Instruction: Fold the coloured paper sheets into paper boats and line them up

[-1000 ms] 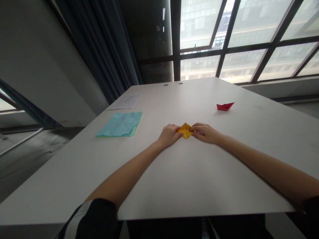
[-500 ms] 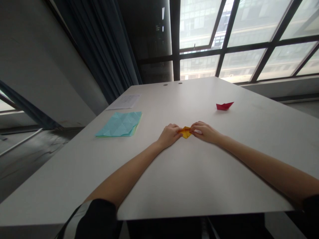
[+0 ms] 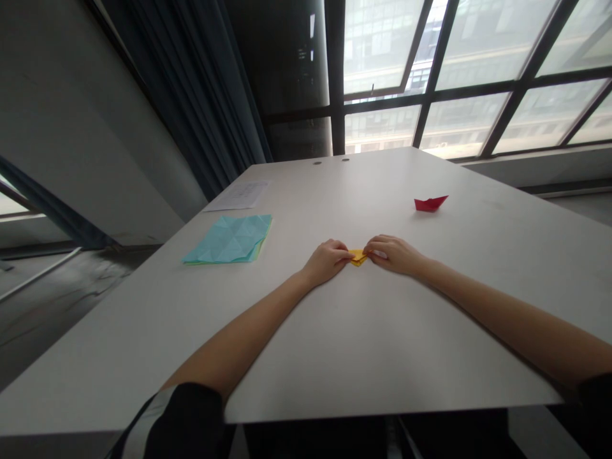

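A small folded yellow paper (image 3: 357, 256) lies on the white table between my two hands. My left hand (image 3: 329, 260) pinches its left side, the fingers closed on it. At the right side, my right hand (image 3: 389, 253) grips the paper between thumb and fingers. The paper looks low and wide, with a point towards me; its ends are hidden under my fingertips.
On the white table (image 3: 335, 357) a red paper boat (image 3: 430, 204) stands at the back right. A stack of light blue and green paper (image 3: 232, 239) lies at the left, with a printed white sheet (image 3: 239, 196) behind it. Two round holes mark the far edge.
The top of the yellow paper has come down towards me, so the diamond shape is now flatter. My left hand has shifted very slightly; both hands keep hold of the paper.
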The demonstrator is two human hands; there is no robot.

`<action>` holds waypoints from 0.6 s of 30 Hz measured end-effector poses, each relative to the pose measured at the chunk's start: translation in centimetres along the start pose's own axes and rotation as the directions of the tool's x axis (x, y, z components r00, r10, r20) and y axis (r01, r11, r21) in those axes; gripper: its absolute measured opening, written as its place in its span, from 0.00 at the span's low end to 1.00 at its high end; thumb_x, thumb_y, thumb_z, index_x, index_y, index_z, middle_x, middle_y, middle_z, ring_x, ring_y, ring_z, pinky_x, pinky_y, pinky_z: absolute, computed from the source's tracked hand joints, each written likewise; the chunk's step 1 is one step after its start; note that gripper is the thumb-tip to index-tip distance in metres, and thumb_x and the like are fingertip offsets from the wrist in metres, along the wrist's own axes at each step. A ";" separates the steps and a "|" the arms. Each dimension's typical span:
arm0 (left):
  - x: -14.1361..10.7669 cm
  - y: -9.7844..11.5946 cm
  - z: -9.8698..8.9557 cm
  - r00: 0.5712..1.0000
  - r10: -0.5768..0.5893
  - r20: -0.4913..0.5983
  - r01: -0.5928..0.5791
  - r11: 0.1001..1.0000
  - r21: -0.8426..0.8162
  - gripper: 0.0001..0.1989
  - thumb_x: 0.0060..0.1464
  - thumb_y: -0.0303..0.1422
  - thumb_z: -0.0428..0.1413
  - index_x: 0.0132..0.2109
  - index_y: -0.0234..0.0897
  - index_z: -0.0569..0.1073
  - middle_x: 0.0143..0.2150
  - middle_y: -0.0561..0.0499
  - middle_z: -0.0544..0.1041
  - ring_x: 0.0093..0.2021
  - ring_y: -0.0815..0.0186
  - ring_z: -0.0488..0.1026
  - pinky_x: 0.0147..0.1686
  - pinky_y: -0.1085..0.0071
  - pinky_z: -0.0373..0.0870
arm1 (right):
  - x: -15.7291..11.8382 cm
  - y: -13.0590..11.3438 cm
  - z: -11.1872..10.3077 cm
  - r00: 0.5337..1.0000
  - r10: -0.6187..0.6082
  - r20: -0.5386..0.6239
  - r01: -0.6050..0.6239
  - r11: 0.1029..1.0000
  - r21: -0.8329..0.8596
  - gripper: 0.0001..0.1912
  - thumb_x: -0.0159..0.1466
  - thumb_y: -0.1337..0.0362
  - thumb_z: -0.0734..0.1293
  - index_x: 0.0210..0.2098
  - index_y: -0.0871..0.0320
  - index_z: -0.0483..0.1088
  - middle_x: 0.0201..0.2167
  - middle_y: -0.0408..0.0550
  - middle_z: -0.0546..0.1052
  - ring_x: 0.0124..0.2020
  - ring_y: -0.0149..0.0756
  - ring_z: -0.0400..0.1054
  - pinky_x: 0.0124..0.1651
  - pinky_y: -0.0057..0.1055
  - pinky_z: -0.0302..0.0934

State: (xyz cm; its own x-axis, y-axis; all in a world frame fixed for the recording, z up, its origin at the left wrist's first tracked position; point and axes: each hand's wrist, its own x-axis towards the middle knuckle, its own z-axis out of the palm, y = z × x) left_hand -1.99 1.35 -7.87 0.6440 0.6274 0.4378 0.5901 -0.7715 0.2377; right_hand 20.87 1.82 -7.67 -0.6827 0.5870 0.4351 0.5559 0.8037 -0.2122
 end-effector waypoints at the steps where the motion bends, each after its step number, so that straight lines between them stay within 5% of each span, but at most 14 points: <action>1: 0.0 0.2 -0.1 1.000 -0.008 0.007 0.008 1.000 0.017 0.09 0.54 0.32 0.51 0.38 0.40 0.77 0.38 0.49 0.74 0.38 0.66 0.68 0.41 0.70 0.65 | 0.0 -0.1 0.0 1.000 0.003 0.002 -0.003 1.000 0.003 0.10 0.60 0.67 0.59 0.37 0.56 0.71 0.35 0.49 0.75 0.37 0.36 0.67 0.41 0.32 0.61; 9: 0.6 2.4 -0.5 0.976 -0.216 0.021 0.207 0.955 0.212 0.12 0.54 0.39 0.51 0.32 0.38 0.75 0.35 0.49 0.75 0.37 0.64 0.68 0.38 0.68 0.64 | 0.6 -0.9 0.0 0.991 0.132 -0.012 -0.132 0.991 -0.025 0.09 0.60 0.62 0.61 0.30 0.57 0.71 0.31 0.48 0.75 0.35 0.37 0.66 0.40 0.33 0.59; 18: 0.7 3.3 -0.8 0.958 -0.282 0.048 0.242 0.887 0.393 0.17 0.54 0.44 0.48 0.38 0.38 0.75 0.35 0.47 0.71 0.37 0.63 0.68 0.36 0.67 0.62 | 0.7 -0.8 0.3 0.986 0.169 -0.007 -0.169 0.982 -0.080 0.13 0.61 0.58 0.61 0.39 0.55 0.73 0.33 0.49 0.75 0.36 0.38 0.65 0.41 0.34 0.56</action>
State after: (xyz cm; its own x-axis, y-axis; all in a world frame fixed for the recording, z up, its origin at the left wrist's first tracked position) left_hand 0.02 -0.86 -6.13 0.4737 0.8240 0.3110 0.8707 -0.4913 -0.0244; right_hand 19.81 1.60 -7.44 -0.5756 0.7135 0.3995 0.6992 0.6828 -0.2119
